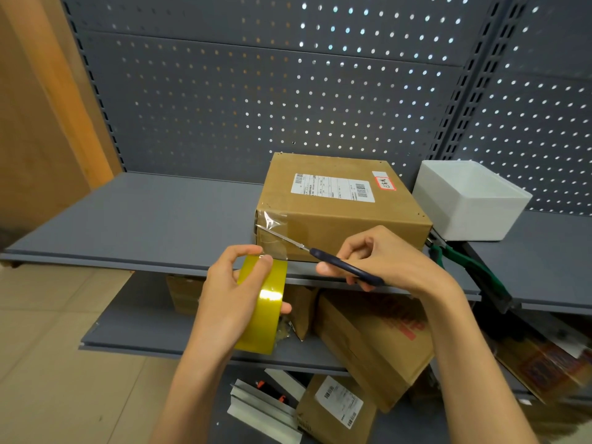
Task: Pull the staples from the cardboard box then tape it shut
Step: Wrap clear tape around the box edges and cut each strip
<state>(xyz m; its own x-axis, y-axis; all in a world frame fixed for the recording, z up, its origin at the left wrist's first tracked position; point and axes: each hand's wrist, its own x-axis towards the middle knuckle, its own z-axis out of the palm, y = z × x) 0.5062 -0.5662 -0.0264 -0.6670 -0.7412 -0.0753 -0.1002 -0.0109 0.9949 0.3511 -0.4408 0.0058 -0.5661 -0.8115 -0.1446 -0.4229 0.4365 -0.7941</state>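
Dim, even light; glare on tape roll (pixel 267 296) (corners warped, blurred).

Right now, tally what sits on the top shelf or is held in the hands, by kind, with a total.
Cardboard box: 1
White foam box: 1
Green-handled pliers: 1
Yellow tape roll, held by the left hand: 1
Scissors, held by the right hand: 1
Total: 5
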